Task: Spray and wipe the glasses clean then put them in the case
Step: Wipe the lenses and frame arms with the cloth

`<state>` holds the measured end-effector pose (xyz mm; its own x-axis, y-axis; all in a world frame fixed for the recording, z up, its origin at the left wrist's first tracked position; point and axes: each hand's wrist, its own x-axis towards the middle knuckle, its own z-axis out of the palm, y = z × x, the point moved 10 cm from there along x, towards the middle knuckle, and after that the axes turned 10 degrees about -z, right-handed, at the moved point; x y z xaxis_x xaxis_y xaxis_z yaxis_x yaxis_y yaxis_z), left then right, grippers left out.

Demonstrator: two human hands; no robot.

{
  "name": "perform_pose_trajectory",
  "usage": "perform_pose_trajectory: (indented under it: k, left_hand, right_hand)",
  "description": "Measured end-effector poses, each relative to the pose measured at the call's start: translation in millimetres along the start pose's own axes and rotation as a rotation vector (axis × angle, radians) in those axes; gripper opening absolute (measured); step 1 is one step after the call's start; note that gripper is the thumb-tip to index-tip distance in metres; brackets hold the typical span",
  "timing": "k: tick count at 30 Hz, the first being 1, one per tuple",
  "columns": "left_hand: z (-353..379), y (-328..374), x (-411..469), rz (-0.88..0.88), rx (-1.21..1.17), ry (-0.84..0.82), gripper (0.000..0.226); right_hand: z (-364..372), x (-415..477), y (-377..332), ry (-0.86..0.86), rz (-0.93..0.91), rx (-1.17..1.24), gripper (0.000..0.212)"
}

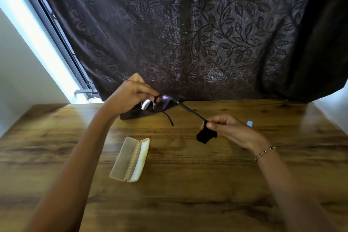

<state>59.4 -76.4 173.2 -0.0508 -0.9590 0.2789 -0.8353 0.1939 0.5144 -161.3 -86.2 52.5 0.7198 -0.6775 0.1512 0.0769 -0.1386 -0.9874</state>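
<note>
Black glasses (160, 102) spanning left grip (130, 94), right grip (231, 130)

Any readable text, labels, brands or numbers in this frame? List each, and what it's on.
No text can be read.
Open case: faint mark on one half, too blurred to read.
Glasses: no lettering shows.
Black cloth: blank.
Pale blue object behind the right hand: mostly hidden, no label shows.

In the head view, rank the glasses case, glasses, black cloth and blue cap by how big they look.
1. Open cream plastic case; the black-framed glasses span similarly, unsure.
2. Bunched black cloth.
3. Small light-blue cap, mostly hidden behind the right hand.
</note>
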Motion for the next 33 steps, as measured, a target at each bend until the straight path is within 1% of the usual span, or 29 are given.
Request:
perform_pose_trajectory:
  k: [2,5,7,10,14,19,22,24,28,29,30,31,33]
  left_hand:
    - [12.9,5.7,-0.7,0.018,0.023,-0.048,0.022]
    - [41.2,29.3,-3.3,0.1,0.031,-0.137,0.021]
    - [48.2,36.7,-3.1,0.132,0.032,-0.152,0.02]
    - [35.3,34.1,0.1,0.146,0.026,-0.099,0.021]
    - [1.7,5.6,3.3,0.004,-0.043,0.022,0.032]
    - [-7.2,-15.5,0.4,-0.053,-0.093,0.058,0.028]
    - [-17.7,-35.7,0.2,-0.127,-0.145,0.135,0.031]
    - [-20.7,-40.5,1.3,-0.126,-0.082,0.159,0.026]
    - [1.5,-28.4,2.0,-0.07,0.074,0.143,0.021]
    - [9.2,-22.0,1.8,-0.038,0.103,0.146,0.02]
    - [17.2,-15.4,1.5,-0.003,0.128,0.15,0.018]
    - [25.4,-10.5,1.6,0.019,0.152,0.153,0.018]
    - [43.3,-4.6,3.3,0.019,0.226,0.142,0.019]
  right_hand:
    - [2.8,5.3,-4.4,-0.001,-0.016,-0.02,0.016]
    - [17.8,26.7,-24.5,-0.023,-0.084,-0.018,0.018]
    - [22.7,36.6,-34.5,-0.027,-0.127,0.006,0.019]
    - [17.2,34.3,-30.6,-0.016,-0.12,0.006,0.02]
    - [-0.4,13.6,-1.2,0.054,-0.045,0.031,0.017]
    - [-7.9,-0.8,27.4,0.121,0.012,0.135,0.02]
    - [-15.2,-7.7,46.2,0.174,0.053,0.153,0.021]
    - [-24.2,-12.2,59.0,0.236,0.083,0.158,0.025]
    - [-42.0,-19.5,83.5,0.417,0.197,0.2,0.045]
    - [-44.4,-21.9,88.9,0.465,0.227,0.215,0.047]
    - [-47.2,-24.3,93.3,0.51,0.249,0.208,0.044]
    - [-50.3,-26.7,96.5,0.549,0.265,0.168,0.037]
    - [-57.8,-31.3,101.9,0.603,0.296,0.004,0.018]
